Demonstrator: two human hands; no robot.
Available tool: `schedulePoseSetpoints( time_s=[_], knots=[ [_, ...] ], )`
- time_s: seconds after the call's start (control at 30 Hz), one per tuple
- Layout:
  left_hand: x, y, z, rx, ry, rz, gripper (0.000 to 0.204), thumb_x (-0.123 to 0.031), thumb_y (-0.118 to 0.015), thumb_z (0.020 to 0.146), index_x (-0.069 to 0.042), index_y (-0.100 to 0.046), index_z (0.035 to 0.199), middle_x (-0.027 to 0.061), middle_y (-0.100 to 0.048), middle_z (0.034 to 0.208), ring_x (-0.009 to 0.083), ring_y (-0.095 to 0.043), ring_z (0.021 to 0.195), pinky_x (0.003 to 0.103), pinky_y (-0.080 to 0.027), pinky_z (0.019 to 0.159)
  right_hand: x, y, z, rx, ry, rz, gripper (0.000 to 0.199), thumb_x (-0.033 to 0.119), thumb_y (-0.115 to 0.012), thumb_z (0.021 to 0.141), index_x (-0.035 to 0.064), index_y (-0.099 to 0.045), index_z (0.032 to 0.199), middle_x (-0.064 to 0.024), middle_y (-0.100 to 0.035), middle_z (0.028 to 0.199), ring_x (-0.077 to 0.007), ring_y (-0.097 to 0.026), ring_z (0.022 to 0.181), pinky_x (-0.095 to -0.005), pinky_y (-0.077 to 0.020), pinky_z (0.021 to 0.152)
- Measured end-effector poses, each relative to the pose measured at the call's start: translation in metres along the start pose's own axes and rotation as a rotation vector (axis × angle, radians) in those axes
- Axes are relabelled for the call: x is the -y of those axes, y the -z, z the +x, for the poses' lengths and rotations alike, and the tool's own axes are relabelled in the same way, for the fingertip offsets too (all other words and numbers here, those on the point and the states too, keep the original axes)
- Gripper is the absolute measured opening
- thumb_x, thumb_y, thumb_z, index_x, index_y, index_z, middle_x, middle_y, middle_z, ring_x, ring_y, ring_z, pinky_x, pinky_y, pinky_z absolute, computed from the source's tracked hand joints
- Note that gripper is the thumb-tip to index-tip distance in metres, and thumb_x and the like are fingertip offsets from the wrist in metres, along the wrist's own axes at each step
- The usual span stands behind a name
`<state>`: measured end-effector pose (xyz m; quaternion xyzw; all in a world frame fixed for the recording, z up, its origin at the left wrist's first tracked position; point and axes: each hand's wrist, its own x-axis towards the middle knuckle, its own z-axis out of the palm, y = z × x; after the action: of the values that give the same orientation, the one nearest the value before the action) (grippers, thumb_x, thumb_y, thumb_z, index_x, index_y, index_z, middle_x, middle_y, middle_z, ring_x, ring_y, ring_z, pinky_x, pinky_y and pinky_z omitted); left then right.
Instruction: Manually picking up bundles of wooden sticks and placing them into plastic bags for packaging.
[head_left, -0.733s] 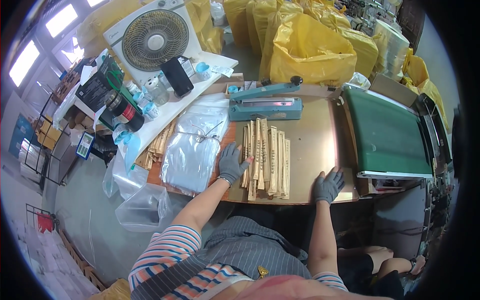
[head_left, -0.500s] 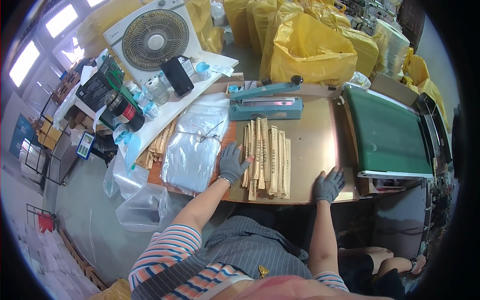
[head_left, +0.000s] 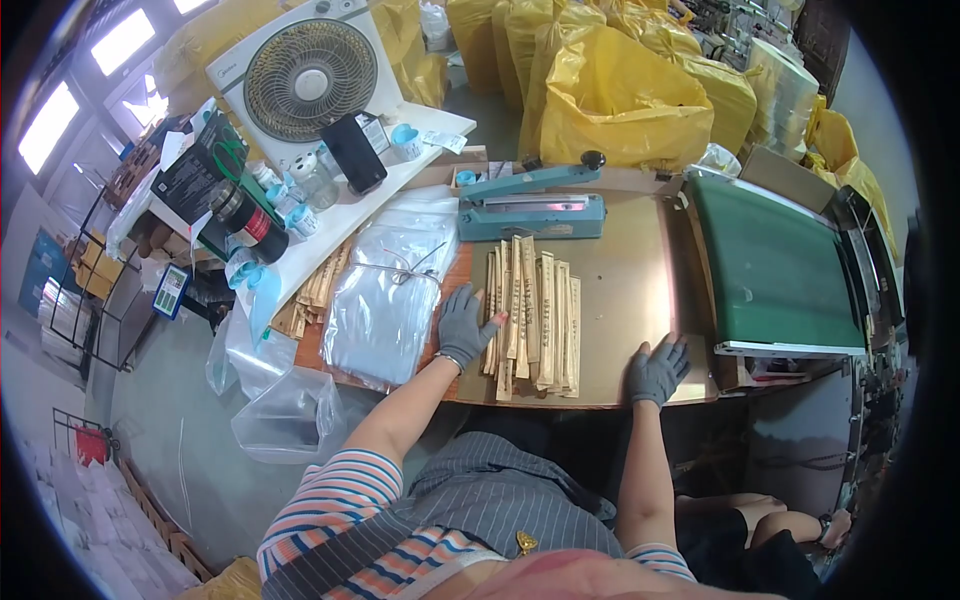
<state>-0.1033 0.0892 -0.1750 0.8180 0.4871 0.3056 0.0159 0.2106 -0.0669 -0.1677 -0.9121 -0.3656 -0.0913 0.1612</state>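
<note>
Several narrow paper-wrapped packets [head_left: 540, 315], tan with dark print, lie side by side in a loose pile on the brown tabletop [head_left: 630, 270]. My left hand [head_left: 463, 326], in a grey fingerless-tipped glove, rests flat at the pile's left side, fingers stretched away from me. Its thumb reaches to the leftmost packets and nothing is gripped. My right hand [head_left: 658, 371], gloved alike, lies spread on the table's near right part, apart from the pile and holding nothing. Left of my left hand is a tied stack of clear plastic bags [head_left: 385, 300].
A blue hand-lever bag sealer [head_left: 535, 215] stands behind the packets. On the right is a green conveyor belt [head_left: 775, 260]. The white shelf [head_left: 330, 235] at left bears a fan [head_left: 312, 82], a phone [head_left: 354, 155] and a flask [head_left: 250, 222]. Yellow sacks [head_left: 625, 100] fill the back.
</note>
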Motion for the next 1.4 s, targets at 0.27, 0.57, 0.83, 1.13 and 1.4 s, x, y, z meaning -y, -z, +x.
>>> schedulePoseSetpoints(
  time_s=[0.27,0.57,0.83,1.13,1.4],
  knots=[
    [-0.0011,0.0004,0.0004,-0.015,0.000,-0.019,0.063,-0.051,-0.057,0.082,0.001,-0.055,0.116,0.0241,-0.048,0.126,0.0381,-0.044,0.118,0.044,-0.033,0.101,-0.0008,-0.0019,-0.0004,-0.020,0.004,0.006,0.061,0.035,-0.050,0.085,0.0017,-0.036,0.134,-0.0213,-0.035,0.140,-0.0361,-0.028,0.132,-0.0485,-0.0192,0.109],
    [-0.0006,-0.0005,0.0003,-0.019,-0.001,0.001,0.063,-0.052,-0.057,0.082,0.001,-0.055,0.116,0.0241,-0.049,0.125,0.0379,-0.045,0.118,0.044,-0.034,0.100,-0.0009,-0.0016,-0.0003,-0.021,0.005,0.002,0.060,0.035,-0.050,0.085,0.0016,-0.037,0.133,-0.0210,-0.036,0.140,-0.0361,-0.028,0.132,-0.0488,-0.0198,0.108],
    [-0.0008,-0.0021,-0.0002,0.010,0.003,0.000,0.064,-0.053,-0.056,0.083,0.001,-0.055,0.117,0.0241,-0.048,0.127,0.0380,-0.044,0.119,0.044,-0.033,0.101,-0.0020,-0.0022,-0.0009,0.004,-0.008,0.014,0.060,0.035,-0.050,0.085,0.0017,-0.037,0.134,-0.0208,-0.035,0.140,-0.0358,-0.027,0.133,-0.0486,-0.0188,0.109],
    [0.0001,-0.0009,0.0011,-0.006,0.005,-0.016,0.064,-0.052,-0.056,0.083,0.001,-0.055,0.117,0.0240,-0.048,0.127,0.0381,-0.044,0.119,0.044,-0.033,0.101,-0.0005,-0.0013,0.0000,0.007,-0.005,0.006,0.061,0.035,-0.050,0.085,0.0023,-0.036,0.135,-0.0209,-0.034,0.141,-0.0358,-0.027,0.133,-0.0486,-0.0181,0.109],
    [-0.0014,0.0003,0.0001,-0.008,-0.001,-0.019,0.063,-0.051,-0.057,0.083,0.001,-0.055,0.118,0.0243,-0.048,0.126,0.0380,-0.044,0.119,0.044,-0.034,0.100,0.0004,0.0017,0.0011,0.037,-0.023,-0.007,0.062,0.035,-0.050,0.085,0.0018,-0.035,0.135,-0.0204,-0.033,0.142,-0.0353,-0.026,0.133,-0.0484,-0.0180,0.109]
  ],
)
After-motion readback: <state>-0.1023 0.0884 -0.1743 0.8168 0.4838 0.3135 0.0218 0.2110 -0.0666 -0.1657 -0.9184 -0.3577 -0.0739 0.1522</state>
